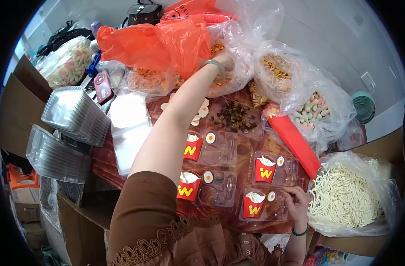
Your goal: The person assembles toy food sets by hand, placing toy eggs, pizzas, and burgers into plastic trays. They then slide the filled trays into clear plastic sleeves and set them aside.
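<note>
My left hand [225,62] reaches into a clear bag [238,73] of small orange-brown pieces at the back; its fingers are hidden there. My right hand [297,204] is at the right edge of the nearest right clear plastic tray [278,215], fingers bent against its rim. In that tray are a red fries carton [254,206] with white sticks and a fried-egg-shaped piece [271,196]. Three similar trays hold the same pair: the upper right tray [292,168], the upper left tray [229,159] and the lower left tray [229,199].
Dark cola-coloured pieces [238,116] and more egg shapes [202,111] lie behind the trays. A long red sleeve [293,142] lies at right, near bags of white sticks [349,193] and pastel pieces [311,108]. Stacked clear trays [76,113] and lids [130,115] stand left.
</note>
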Motion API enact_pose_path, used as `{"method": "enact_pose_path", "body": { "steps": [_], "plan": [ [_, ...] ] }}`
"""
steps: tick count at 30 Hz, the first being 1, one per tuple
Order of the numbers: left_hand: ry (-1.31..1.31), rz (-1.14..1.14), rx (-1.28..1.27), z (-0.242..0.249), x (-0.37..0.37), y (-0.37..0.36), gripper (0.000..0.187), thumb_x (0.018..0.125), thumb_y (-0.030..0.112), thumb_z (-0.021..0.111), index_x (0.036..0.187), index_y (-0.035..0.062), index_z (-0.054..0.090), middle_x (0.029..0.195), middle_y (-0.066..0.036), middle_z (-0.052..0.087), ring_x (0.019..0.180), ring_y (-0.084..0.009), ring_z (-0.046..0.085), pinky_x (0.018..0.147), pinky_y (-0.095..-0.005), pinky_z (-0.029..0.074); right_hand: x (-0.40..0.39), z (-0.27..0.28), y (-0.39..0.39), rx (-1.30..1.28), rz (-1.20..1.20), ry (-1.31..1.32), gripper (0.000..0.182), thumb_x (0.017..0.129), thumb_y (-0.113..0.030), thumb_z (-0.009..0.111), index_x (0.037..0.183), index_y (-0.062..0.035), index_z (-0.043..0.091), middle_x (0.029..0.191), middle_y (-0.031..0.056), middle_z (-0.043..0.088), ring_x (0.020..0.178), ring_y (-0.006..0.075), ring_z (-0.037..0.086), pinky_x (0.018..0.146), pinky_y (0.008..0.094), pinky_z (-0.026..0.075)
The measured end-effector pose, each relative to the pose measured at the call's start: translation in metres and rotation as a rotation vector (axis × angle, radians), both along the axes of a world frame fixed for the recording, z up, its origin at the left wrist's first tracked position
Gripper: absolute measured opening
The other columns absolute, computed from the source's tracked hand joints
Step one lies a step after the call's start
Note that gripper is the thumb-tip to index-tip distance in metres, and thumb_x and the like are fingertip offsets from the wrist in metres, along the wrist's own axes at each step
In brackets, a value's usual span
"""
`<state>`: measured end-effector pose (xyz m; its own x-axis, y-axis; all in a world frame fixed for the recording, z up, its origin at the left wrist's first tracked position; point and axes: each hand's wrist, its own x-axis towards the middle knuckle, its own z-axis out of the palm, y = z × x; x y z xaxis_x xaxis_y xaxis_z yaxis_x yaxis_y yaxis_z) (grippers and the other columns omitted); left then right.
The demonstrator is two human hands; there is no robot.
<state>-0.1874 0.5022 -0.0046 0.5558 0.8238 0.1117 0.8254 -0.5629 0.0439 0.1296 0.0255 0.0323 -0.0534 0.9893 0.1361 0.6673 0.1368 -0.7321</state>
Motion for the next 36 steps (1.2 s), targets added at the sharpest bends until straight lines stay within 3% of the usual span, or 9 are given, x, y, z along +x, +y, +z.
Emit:
{"method": "enact_pose_path", "body": {
  "steps": [7,10,12,14,16,22,26,28,36],
  "plan": [
    [-0.469,-0.094,0.158,-0.063,-0.017,0.084,0.026,0.079,0.014,0.059,0.101,0.0055,0.066,0.098,-0.015,0.067,0.090,-0.0249,0.065,0.077,-0.0354,0.051,0.009,0.001,-0.009,0.008,0.027,-0.002,0.017,0.077,-0.001,0.067,0.094,-0.0011,0.067,0.083,0.0096,0.064,0.069,0.0168,0.060,0.060,0.0257,0.046],
    [-0.863,0.267,-0.243,-0.027,-0.023,0.056,0.030,0.083,0.019,0.064,0.108,0.0023,0.064,0.105,-0.005,0.064,0.099,-0.0188,0.059,0.083,-0.0333,0.048,0.013,0.000,-0.021,0.017,0.017,-0.039,0.017,0.078,-0.001,0.067,0.095,-0.0018,0.068,0.081,0.0078,0.063,0.066,0.0139,0.058,0.056,0.0245,0.044],
    [-1.704,0.437,-0.726,0.026,-0.013,-0.031,0.029,0.082,0.013,0.061,0.109,0.0037,0.063,0.103,-0.005,0.063,0.092,-0.0195,0.060,0.078,-0.0344,0.049,0.013,0.002,-0.028,-0.027,-0.037,-0.018,0.015,0.080,-0.001,0.067,0.094,-0.0019,0.068,0.079,0.0062,0.062,0.065,0.0118,0.057,0.055,0.0236,0.043],
    [-1.599,0.324,-0.516,0.028,-0.016,-0.040,0.031,0.083,0.014,0.058,0.112,0.0033,0.061,0.101,-0.007,0.064,0.086,-0.0220,0.061,0.076,-0.0342,0.049,0.014,0.006,-0.030,-0.014,-0.034,-0.015,0.014,0.080,-0.001,0.067,0.094,-0.0020,0.068,0.078,0.0056,0.062,0.065,0.0109,0.057,0.054,0.0232,0.043],
    [-2.099,0.468,-0.878,0.028,-0.016,-0.021,0.033,0.085,0.016,0.052,0.115,0.0041,0.058,0.104,-0.009,0.063,0.090,-0.0225,0.060,0.078,-0.0339,0.049,0.012,0.009,-0.031,-0.002,-0.033,-0.008,0.013,0.080,-0.002,0.067,0.093,-0.0022,0.068,0.078,0.0050,0.062,0.064,0.0099,0.056,0.054,0.0228,0.042],
    [-2.683,0.425,-0.961,0.060,-0.013,-0.050,0.030,0.089,0.014,0.044,0.113,0.0056,0.059,0.105,-0.009,0.062,0.096,-0.0228,0.058,0.077,-0.0353,0.050,0.001,0.014,-0.024,0.098,0.041,-0.043,0.015,0.080,-0.002,0.067,0.095,-0.0028,0.068,0.079,0.0047,0.062,0.063,0.0100,0.056,0.053,0.0226,0.042],
    [-2.330,0.491,-0.882,0.051,-0.017,-0.040,0.029,0.088,0.014,0.047,0.112,0.0028,0.059,0.098,-0.009,0.063,0.086,-0.0234,0.060,0.074,-0.0336,0.050,-0.006,0.018,-0.027,0.034,0.067,-0.006,0.016,0.080,-0.001,0.066,0.096,-0.0035,0.068,0.078,0.0046,0.062,0.064,0.0102,0.056,0.053,0.0223,0.040],
    [-2.456,0.457,-0.895,0.058,-0.014,-0.045,0.016,0.083,0.008,0.044,0.091,0.0051,0.058,0.084,-0.010,0.059,0.070,-0.0260,0.057,0.066,-0.0374,0.051,-0.009,0.018,-0.030,0.013,0.054,0.021,0.016,0.080,-0.001,0.066,0.096,-0.0036,0.068,0.078,0.0044,0.062,0.064,0.0099,0.056,0.052,0.0221,0.040],
    [-2.736,0.356,-0.644,0.063,-0.016,-0.044,0.016,0.089,0.010,0.042,0.086,0.0060,0.058,0.078,-0.008,0.058,0.065,-0.0203,0.054,0.058,-0.0288,0.046,-0.016,0.020,-0.032,0.043,0.100,0.038,0.016,0.080,0.001,0.067,0.096,-0.0027,0.067,0.081,0.0057,0.064,0.068,0.0114,0.058,0.056,0.0225,0.041]
  ]
}}
